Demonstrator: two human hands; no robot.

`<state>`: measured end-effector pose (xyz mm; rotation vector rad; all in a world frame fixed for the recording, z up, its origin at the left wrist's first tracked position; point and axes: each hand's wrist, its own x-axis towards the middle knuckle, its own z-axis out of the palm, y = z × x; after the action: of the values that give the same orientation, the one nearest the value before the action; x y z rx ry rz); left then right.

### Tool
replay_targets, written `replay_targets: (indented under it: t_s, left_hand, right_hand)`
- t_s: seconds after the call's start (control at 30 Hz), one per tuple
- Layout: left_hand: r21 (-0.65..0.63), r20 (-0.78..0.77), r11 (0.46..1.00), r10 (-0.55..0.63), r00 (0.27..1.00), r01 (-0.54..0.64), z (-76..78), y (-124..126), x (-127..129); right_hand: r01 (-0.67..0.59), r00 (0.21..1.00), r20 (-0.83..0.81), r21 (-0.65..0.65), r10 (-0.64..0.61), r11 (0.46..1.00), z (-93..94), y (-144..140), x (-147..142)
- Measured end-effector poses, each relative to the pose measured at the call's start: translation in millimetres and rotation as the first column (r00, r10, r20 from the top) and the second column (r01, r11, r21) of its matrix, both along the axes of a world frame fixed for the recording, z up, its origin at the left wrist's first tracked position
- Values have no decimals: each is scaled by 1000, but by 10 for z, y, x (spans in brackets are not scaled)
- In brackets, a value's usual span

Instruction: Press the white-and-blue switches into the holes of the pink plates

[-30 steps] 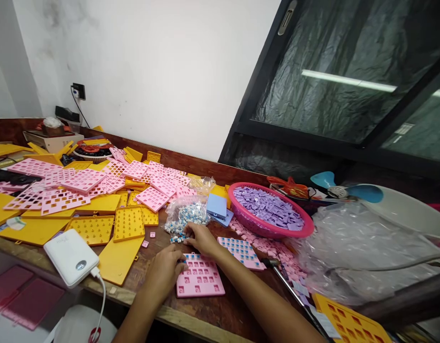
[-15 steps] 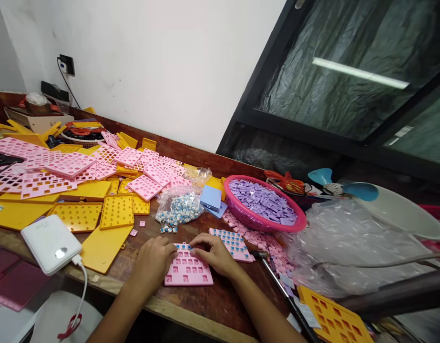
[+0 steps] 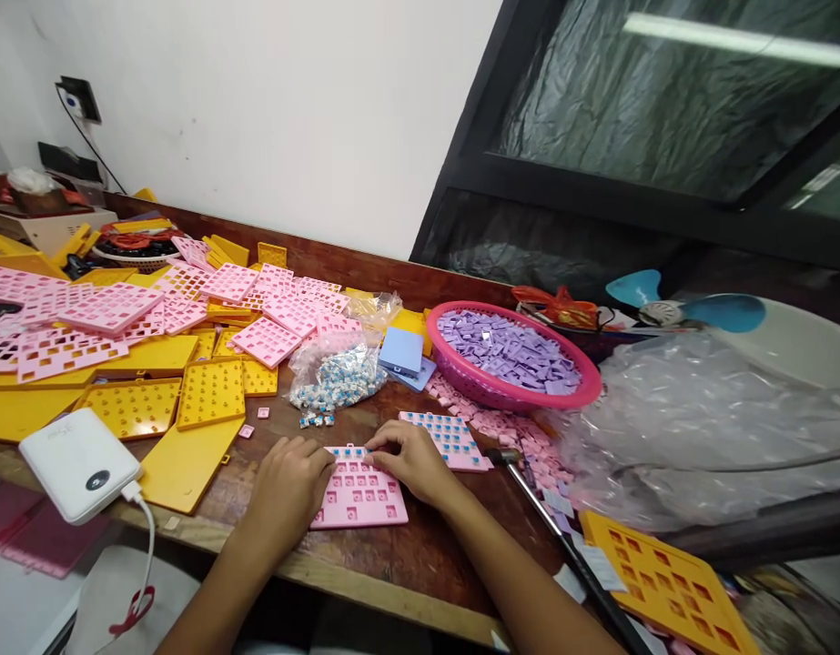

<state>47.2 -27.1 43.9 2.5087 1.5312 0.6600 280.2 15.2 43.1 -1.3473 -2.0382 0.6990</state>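
Note:
A pink plate with square holes [image 3: 361,498] lies on the wooden table in front of me, with small blue switches along its top row. My left hand [image 3: 289,487] holds the plate's left edge, fingers curled over it. My right hand [image 3: 409,464] pinches a small blue switch at the plate's top row. A second pink plate [image 3: 448,438], filled with blue switches, lies just right of my right hand. A clear bag of blue-and-white switches [image 3: 334,377] sits beyond the plate, with a few loose ones [image 3: 316,419] in front of it.
A pink basket [image 3: 508,398] of purple keycaps stands at the right, with pink keycaps [image 3: 521,437] spilled below it. Pink and yellow plates [image 3: 207,391] pile up at the left. A white power bank [image 3: 78,464] sits near the table's edge. Crumpled clear plastic [image 3: 693,428] lies far right.
My right hand came back from the loose switches by the bag to the pink plate's top row. My left hand stayed on the plate. The view tilted downward.

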Motion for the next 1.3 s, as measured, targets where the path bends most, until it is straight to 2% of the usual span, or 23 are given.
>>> replay_targets:
  t_s: [0.17, 0.33, 0.53, 0.7, 0.87, 1.0, 1.1, 1.2, 1.3]
  left_hand:
    - [-20, -7, 1000, -5, 1000, 5, 25, -2, -2]
    - [-56, -42, 997, 51, 998, -53, 76, -9, 26]
    - [-74, -99, 997, 30, 995, -37, 126, 23, 47]
    - [-89, -59, 993, 72, 996, -77, 66, 20, 41]
    - [-83, 32, 993, 86, 996, -83, -4, -42, -4]
    - [-94, 150, 995, 56, 987, -43, 1, -45, -133]
    - [-35, 226, 995, 98, 969, -92, -14, 27, -232]
    - [20, 151, 989, 142, 978, -146, -96, 116, -265]
    - [-20, 19, 992, 123, 992, -123, -196, 164, -246]
  right_hand:
    - [-26, 997, -72, -12, 25, 1000, 1, 25, 26]
    - [-147, 985, -99, -39, 142, 988, 10, 28, 70]
    - [-127, 990, -71, -19, 125, 992, -75, 44, 88]
    - [-124, 990, -70, -8, 123, 992, -28, -14, 70]
    - [-12, 1000, -14, 93, 14, 996, 50, 19, -175]
    - [-28, 984, 176, 143, 3, 989, 61, 281, -512]
    - [-68, 951, 308, 144, 21, 987, 58, 491, -713]
    - [-118, 944, 325, 148, 64, 982, 50, 576, -792]
    - [-165, 959, 253, 145, 125, 976, 81, 507, -697]
